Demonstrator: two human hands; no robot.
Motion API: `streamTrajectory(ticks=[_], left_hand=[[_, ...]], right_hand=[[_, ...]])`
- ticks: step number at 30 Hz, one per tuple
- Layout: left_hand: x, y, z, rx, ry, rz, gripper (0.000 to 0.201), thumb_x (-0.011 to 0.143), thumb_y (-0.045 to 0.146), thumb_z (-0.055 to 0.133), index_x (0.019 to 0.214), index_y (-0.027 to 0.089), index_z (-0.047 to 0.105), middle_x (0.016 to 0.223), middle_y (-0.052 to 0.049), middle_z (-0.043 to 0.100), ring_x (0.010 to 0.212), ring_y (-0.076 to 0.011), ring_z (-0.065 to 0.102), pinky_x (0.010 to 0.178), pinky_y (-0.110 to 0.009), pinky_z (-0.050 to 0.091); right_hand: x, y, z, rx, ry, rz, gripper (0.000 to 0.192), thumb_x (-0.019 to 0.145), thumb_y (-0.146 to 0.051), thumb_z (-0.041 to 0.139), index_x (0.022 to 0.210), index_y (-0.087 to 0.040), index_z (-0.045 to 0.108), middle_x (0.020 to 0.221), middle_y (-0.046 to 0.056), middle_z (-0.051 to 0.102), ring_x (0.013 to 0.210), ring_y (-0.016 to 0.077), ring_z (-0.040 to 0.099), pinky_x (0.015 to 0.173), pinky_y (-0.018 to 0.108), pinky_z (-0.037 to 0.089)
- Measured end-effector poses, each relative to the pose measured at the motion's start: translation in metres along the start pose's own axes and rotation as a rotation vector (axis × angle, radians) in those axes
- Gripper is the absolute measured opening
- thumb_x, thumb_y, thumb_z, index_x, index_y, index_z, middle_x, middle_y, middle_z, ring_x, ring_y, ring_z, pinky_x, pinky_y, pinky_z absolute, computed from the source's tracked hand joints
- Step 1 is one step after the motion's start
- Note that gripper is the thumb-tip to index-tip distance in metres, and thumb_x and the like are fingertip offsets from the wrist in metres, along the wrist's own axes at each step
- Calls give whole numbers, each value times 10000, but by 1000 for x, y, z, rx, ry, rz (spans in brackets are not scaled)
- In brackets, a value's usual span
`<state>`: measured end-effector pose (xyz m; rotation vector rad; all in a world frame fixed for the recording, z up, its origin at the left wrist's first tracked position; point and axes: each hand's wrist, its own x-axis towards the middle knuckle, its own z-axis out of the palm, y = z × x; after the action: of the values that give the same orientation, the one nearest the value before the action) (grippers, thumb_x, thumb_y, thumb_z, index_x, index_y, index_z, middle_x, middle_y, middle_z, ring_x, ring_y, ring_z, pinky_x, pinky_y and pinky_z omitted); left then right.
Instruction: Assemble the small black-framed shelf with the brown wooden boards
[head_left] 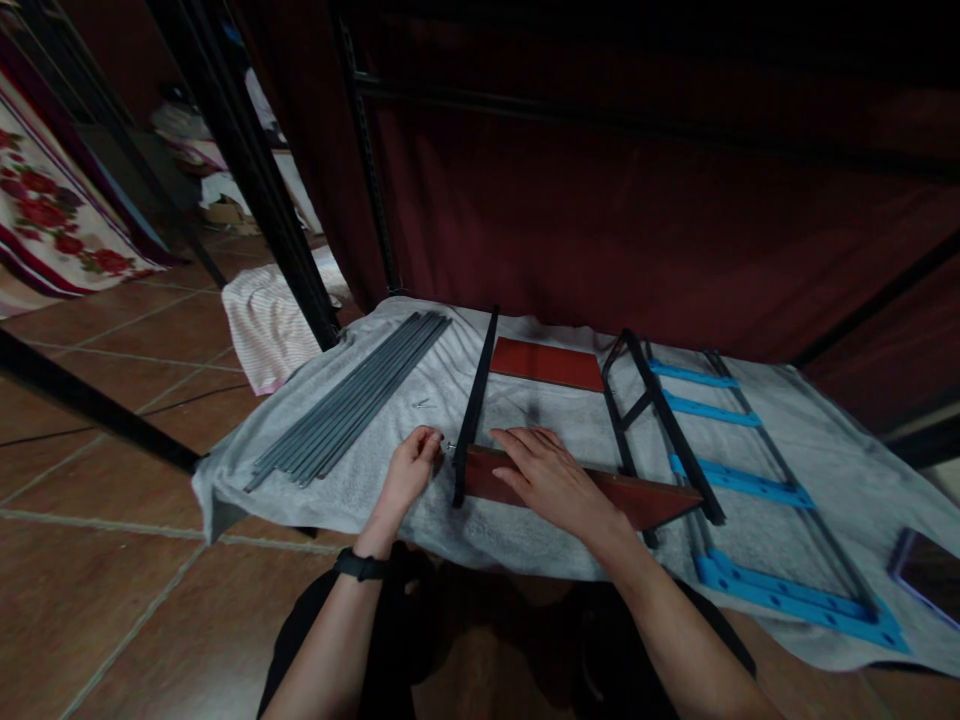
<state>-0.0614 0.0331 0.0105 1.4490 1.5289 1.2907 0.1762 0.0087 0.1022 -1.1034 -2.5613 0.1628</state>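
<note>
My left hand (414,468) is closed in a pinch just left of a black metal bar (475,390); what its fingers hold, if anything, is too small to make out. A small screw (451,446) shows between those fingertips and the bar. Stretched flat across a reddish-brown board (630,496), my right hand (551,470) has its fingers out and wraps round nothing. The board meets the bar's near end. Farther back, an orange-red panel (547,364) spans from the same bar toward a black folding frame (660,420) on the right.
Grey metal rods (352,400) lie bundled on the grey cloth (810,430), with small screws (424,403) beside them. At right are a rack with blue crosspieces (765,488) and a phone (930,575). A black post (255,170) rises at the left.
</note>
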Motion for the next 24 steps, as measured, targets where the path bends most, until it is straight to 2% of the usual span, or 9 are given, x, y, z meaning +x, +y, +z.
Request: streamTrajectory(ticks=[2,5,9,12,15,18,21,24], left_hand=[[1,-7,0,91,48,17,243,845,412,545,739,193,564,640,15,552,624,-155,511,606,-267,377],[2,-13,-3,158,128,22,255,844,411,531,716,193,565,629,7,558,632,-159,514,615,-269,381],[5,-18,-6,41,245,-62,262,838,419,519,717,188,545,663,-4,553,653,-154,522,619,-261,416],[4,-21,-6,-54,416,-93,198,831,379,521,830,182,544,789,-17,569,716,-150,546,619,-248,442],[-3,-16,-8,-13,679,-1,222,829,318,527,1004,181,530,986,-48,577,833,-155,567,674,-252,470],[-21,-3,-10,111,832,121,293,835,262,529,1108,158,521,1132,-98,557,975,-190,570,790,-299,484],[-46,16,-8,207,855,257,315,839,190,509,1151,152,522,1220,-139,529,1105,-249,547,878,-374,481],[-73,39,1,279,768,423,317,835,149,513,1150,166,543,1251,-161,524,1199,-303,495,891,-432,486]], right_hand=[[-6,4,-8,1,32,5,381,963,-286,480,1335,-203,493,1233,99,615,1152,235,558,1050,444,398],[-20,14,-24,11,124,48,232,973,-234,434,1128,-194,601,1094,87,657,1054,221,591,985,405,432],[-58,30,-44,97,357,209,203,974,-245,414,907,-201,599,892,53,649,877,189,605,836,328,461],[-103,44,-49,173,525,374,190,950,-296,444,854,-212,586,840,37,633,824,181,600,755,298,457],[-155,59,-48,208,680,609,223,925,-373,471,839,-212,599,809,23,642,776,180,601,695,287,446],[-200,71,-47,237,772,774,275,910,-425,473,834,-203,617,805,28,661,780,187,611,698,293,451],[-231,81,-46,259,741,820,289,904,-428,469,839,-195,626,809,39,671,796,192,621,749,319,472],[-247,92,-36,283,684,838,274,895,-389,477,941,-175,641,913,71,697,834,197,643,791,346,497]])
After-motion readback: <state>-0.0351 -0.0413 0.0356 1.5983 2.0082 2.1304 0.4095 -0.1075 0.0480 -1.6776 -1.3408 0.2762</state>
